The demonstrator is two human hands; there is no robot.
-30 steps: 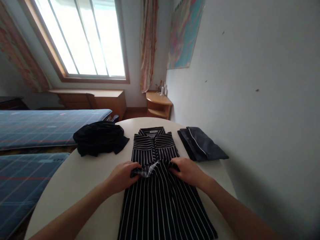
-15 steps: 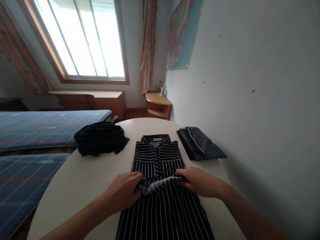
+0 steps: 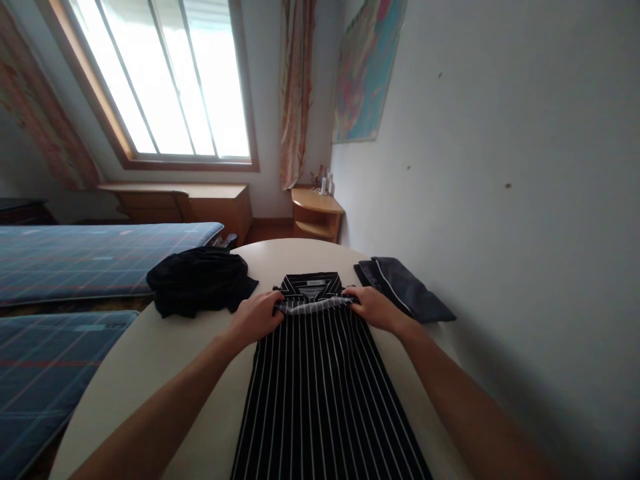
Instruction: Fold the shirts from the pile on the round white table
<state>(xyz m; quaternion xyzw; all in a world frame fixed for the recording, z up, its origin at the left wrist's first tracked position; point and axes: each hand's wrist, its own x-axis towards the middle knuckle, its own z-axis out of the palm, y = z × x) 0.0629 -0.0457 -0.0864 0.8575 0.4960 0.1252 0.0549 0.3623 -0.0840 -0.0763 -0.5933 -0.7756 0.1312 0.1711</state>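
A black shirt with white stripes lies lengthwise on the round, pale table, its collar at the far end. My left hand is closed on the left corner of a turned-over edge of the shirt. On the right corner of the same edge, my right hand is closed too. Between them the edge sags a little and shows its greyish underside, just below the collar. The shirt's chest is covered by the cloth drawn over it. Fingertips under the cloth are hidden.
A crumpled black garment sits on the table's left side. Folded dark clothing lies at the right, near the white wall. Beds with blue plaid mattresses stand to the left; a corner shelf is beyond the table.
Both my hands have moved away from me, carrying the shirt's edge from mid-chest up to just below the collar. The front placket and chest stripes are now covered.
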